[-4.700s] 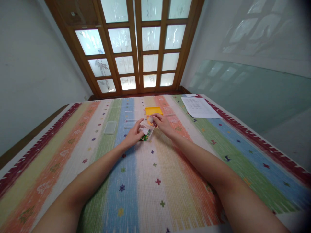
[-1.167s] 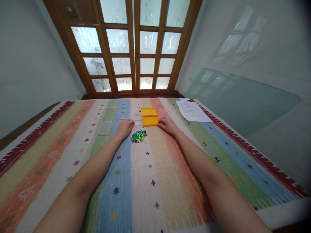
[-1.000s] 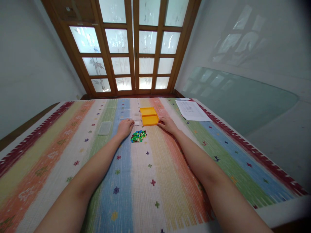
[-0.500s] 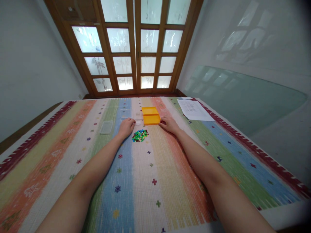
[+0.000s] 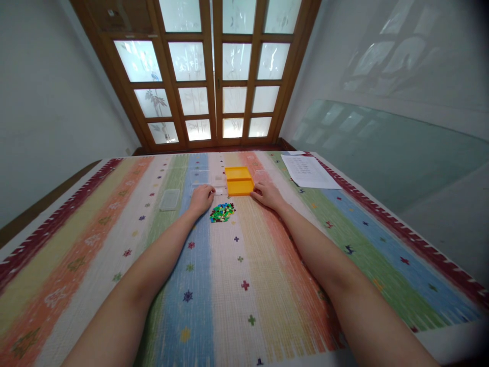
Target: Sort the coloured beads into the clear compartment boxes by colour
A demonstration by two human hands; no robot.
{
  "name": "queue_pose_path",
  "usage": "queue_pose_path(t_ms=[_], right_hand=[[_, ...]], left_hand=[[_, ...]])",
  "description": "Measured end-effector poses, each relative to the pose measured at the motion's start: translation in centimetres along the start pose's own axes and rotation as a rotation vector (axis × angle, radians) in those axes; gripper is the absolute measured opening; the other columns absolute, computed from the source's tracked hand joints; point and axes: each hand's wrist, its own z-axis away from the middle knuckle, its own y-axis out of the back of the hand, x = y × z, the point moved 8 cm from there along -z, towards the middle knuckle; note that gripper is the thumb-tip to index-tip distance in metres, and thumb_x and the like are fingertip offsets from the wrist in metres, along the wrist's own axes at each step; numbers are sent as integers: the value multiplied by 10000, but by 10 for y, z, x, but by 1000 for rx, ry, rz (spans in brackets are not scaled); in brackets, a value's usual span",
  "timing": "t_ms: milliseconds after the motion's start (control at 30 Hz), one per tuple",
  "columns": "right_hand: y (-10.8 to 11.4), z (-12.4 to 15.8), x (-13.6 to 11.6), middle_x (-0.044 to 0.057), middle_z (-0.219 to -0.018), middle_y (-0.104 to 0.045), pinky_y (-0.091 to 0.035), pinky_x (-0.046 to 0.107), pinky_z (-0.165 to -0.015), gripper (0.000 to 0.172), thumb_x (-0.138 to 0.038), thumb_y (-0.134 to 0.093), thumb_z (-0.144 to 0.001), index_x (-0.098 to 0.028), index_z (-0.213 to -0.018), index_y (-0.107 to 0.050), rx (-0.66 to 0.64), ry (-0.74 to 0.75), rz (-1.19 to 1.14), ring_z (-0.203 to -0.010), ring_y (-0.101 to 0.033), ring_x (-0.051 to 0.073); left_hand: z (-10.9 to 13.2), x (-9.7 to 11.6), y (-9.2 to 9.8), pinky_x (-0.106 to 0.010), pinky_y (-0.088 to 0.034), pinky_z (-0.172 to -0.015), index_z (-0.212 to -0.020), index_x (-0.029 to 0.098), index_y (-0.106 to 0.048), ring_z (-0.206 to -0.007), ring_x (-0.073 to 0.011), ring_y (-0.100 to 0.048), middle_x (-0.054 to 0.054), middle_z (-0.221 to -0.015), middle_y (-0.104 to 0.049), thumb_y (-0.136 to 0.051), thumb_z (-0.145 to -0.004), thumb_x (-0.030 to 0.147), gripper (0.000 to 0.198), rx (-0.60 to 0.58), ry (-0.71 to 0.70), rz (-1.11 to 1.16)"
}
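An open yellow plastic box (image 5: 240, 188) lies flat on the striped tablecloth, its two halves one behind the other. My right hand (image 5: 266, 195) has its fingers bent closed at the box's near right corner. To the left, a see-through plastic box (image 5: 220, 190) touches or nearly touches the yellow one. The curled fingers of my left hand (image 5: 202, 199) are at its left edge; their tips are too small to make out fully. Nearer to me, between my forearms, is a pile of small green, blue, yellow and dark red pieces (image 5: 222, 213).
A clear, shallow plastic container (image 5: 169, 199) lies left of my left hand. More clear plastic pieces (image 5: 199, 178) are behind that hand, and another (image 5: 262, 177) behind my right. Printed sheets (image 5: 310, 172) rest at the table's far right. Beyond the table stand glazed wooden doors (image 5: 216, 86).
The whole view has shifted slightly, with the table items a little farther right in the picture. Both hands keep about the same place beside the boxes.
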Motion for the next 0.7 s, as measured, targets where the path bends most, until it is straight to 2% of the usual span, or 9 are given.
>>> queue_pose_path(t_ms=[267, 367, 600, 700], right_hand=[[-1, 1, 0, 82, -977, -691, -444, 341, -847, 180, -373, -633, -976, -212, -906, -673, -12, 9, -19, -939, -613, 246], [0, 1, 3, 75, -970, -706, -452, 348, -841, 172, -361, -633, -967, -210, -1032, -684, 2, -43, -43, -920, -620, 250], [2, 0, 7, 107, -1127, -739, -479, 375, -922, 308, -348, -607, -995, -200, -1261, -652, 31, -135, -79, -1022, -657, 271], [2, 1, 11, 92, -1116, -752, -497, 367, -907, 348, -353, -598, -1005, -209, -1321, -624, 42, -163, -138, -1003, -678, 258]], left_hand=[[-2, -1, -3, -393, -474, -927, -1036, 194, -740, -1002, -272, -629, -109, -1011, -711, -550, -958, 214, 207, 4, -2, -17], [-1, -2, -3, -389, -474, -932, -1046, 197, -742, -1006, -266, -627, -109, -1014, -703, -555, -957, 224, 209, 3, 3, -16], [-1, 0, -1, -387, -481, -952, -1055, 198, -739, -1034, -264, -636, -106, -1045, -711, -536, -956, 210, 227, 12, 1, 7], [0, -1, 2, -387, -489, -955, -1123, 189, -726, -1024, -261, -648, -101, -1056, -726, -538, -947, 205, 258, 32, 14, 28]])
